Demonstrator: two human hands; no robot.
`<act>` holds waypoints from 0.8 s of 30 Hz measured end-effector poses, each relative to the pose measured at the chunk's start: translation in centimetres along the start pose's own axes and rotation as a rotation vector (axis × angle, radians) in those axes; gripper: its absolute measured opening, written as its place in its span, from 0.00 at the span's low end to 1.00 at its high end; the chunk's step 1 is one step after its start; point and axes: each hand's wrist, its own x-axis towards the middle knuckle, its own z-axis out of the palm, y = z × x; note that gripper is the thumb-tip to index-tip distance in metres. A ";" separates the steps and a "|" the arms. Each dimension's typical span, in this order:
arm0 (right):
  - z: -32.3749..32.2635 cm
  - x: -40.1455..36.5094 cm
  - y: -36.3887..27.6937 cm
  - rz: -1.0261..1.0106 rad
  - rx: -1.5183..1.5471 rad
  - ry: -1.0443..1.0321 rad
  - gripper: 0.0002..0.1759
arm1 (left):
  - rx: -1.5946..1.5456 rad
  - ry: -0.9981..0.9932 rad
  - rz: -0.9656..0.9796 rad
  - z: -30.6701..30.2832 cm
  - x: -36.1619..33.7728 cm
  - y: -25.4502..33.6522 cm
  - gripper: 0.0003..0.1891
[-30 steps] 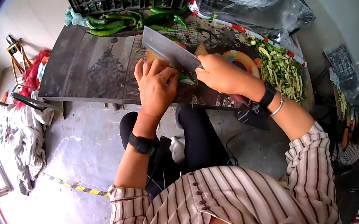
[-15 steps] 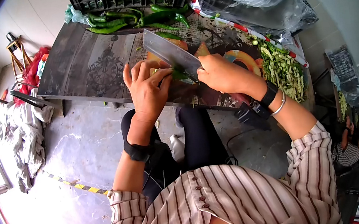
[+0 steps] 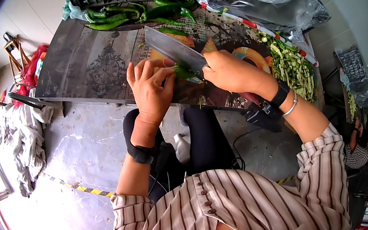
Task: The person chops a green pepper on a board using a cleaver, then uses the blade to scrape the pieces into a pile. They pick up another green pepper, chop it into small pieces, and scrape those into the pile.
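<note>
Head view: your left hand (image 3: 150,89) has fingers curled down, pinning green pepper (image 3: 183,72) on surface (image 3: 92,66). Pepper's long axis runs L-R btwn both hands, w/ blade crossing it. Right hand (image 3: 230,73) fisted on cleaver (image 3: 174,50).

One view only: head cam, fisheye, dark round edge. Faces fwd + steeply down from above. Close range: left hand (image 3: 150,91), right hand (image 3: 230,73) at centre over desk (image 3: 88,72); floor (image 3: 80,148) lower left.
</note>
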 end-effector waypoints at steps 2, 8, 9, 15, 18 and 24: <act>0.2 0.0 0.0 -0.050 -0.004 0.012 0.14 | 0.000 -0.003 -0.001 0.0 0.0 0.0 0.03; 0.5 0.7 0.2 -0.065 -0.002 0.032 0.14 | -0.004 -0.001 0.001 0.2 0.1 -0.1 0.03; 0.4 0.8 0.3 -0.110 -0.016 0.017 0.14 | -0.011 0.000 -0.002 0.3 0.1 0.0 0.03; 0.8 1.0 0.4 -0.146 -0.062 0.053 0.14 | 0.005 0.003 -0.009 0.2 0.1 0.0 0.03; 1.9 1.7 -0.2 -0.131 0.003 0.160 0.14 | -0.006 -0.013 -0.016 0.3 0.1 -0.1 0.03; 1.0 1.7 -0.1 -0.113 -0.009 0.146 0.15 | -0.010 0.021 -0.019 0.1 0.1 0.1 0.04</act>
